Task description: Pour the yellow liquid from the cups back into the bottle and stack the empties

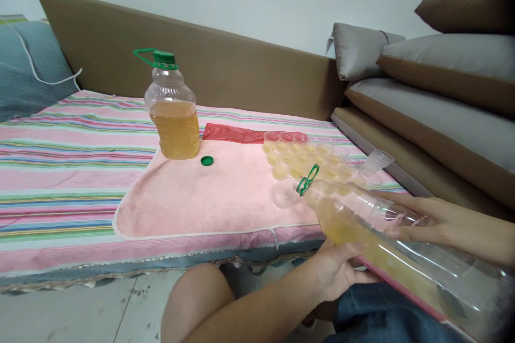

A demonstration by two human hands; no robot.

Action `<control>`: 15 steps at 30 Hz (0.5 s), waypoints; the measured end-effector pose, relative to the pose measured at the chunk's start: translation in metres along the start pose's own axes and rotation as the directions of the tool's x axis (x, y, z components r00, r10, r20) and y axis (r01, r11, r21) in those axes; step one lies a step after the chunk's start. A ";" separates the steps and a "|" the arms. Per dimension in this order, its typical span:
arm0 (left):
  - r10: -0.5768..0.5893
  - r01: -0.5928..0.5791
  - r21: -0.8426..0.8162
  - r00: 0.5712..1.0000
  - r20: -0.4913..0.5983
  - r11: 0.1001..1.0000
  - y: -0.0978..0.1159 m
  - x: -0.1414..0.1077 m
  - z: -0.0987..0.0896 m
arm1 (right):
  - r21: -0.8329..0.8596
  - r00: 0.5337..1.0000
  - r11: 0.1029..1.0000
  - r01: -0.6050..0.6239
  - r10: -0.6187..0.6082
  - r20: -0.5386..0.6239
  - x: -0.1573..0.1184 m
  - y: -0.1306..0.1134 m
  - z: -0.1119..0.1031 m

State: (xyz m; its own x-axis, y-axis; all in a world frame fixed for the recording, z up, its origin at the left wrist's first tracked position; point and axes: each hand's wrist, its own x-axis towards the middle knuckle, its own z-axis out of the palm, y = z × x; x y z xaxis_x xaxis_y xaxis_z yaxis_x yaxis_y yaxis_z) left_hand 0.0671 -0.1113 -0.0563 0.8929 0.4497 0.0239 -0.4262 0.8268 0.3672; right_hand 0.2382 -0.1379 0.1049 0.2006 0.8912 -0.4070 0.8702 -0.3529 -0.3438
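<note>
A large clear plastic bottle (354,209), partly filled with pale yellow liquid, lies tilted with its mouth pointing left. A green ring handle (309,179) circles its uncapped neck. From below, my left hand (341,270) holds the bottle with bent fingers. Higher up, my right hand (426,220) grips its upper side. The mouth is at a clear plastic cup (284,195) at the front of the group; whether liquid flows is hard to see. Behind it stand several clear cups (298,158) of yellow liquid in rows. A green cap (207,161) lies on the pink cloth (201,193).
A second jug (179,128) with green cap and amber liquid stands at the cloth's back left. Red plastic film (235,133) lies behind the cups. A stack of clear cups (377,162) lies right, near piled cushions (434,102). The striped bedding (60,171) ends at a front edge.
</note>
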 end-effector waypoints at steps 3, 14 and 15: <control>0.005 -0.005 -0.010 1.000 0.016 1.000 0.000 0.000 0.000 | 0.018 1.000 0.999 0.027 -0.027 0.001 0.000 0.002 0.000; -0.009 0.009 -0.004 1.000 0.008 1.000 0.003 -0.002 0.004 | -0.008 0.999 1.000 0.029 -0.029 -0.017 0.002 -0.001 0.000; -0.007 0.007 -0.008 1.000 0.005 1.000 0.003 -0.002 0.004 | -0.021 0.998 0.999 0.035 -0.036 -0.050 0.002 -0.001 0.000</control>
State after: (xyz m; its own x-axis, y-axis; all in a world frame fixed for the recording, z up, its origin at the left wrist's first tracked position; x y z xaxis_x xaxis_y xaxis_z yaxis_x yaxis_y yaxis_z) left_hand 0.0648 -0.1110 -0.0513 0.8965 0.4422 0.0260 -0.4211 0.8325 0.3601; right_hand 0.2375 -0.1359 0.1041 0.1913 0.9166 -0.3511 0.8859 -0.3152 -0.3403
